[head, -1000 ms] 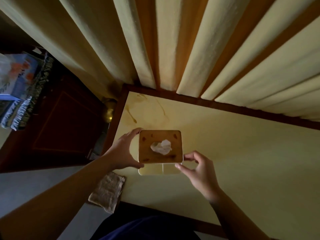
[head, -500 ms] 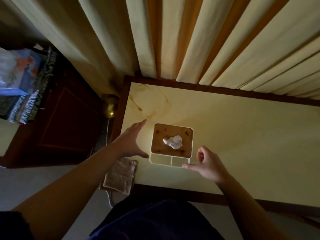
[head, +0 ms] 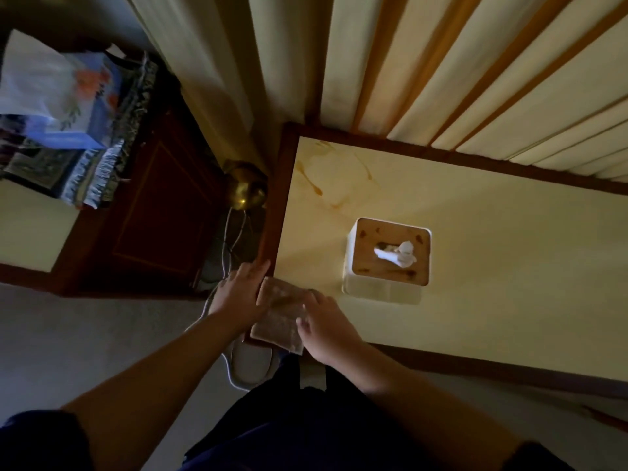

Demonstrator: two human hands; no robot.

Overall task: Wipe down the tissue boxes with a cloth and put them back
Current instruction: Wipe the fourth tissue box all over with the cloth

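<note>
A cream tissue box (head: 380, 287) with a wooden lid and a white tissue sticking out stands alone on the pale table (head: 492, 260). A beige cloth (head: 280, 316) lies over the table's near left corner, partly hanging off the edge. My left hand (head: 239, 292) lies on the cloth's left side with its fingers stretched forward. From the right, my right hand (head: 326, 322) rests on the cloth, fingers bent over its edge. Both hands are well clear of the box.
A second, blue flowered tissue box (head: 73, 96) sits on a fringed runner on the dark wooden cabinet (head: 163, 205) at the left. A brass lamp base (head: 245, 185) and its cables stand between cabinet and table. Cream curtains (head: 424, 62) hang behind.
Both hands have let go of the cream tissue box, which now stands on the table, and moved down left onto the cloth at the table's corner.
</note>
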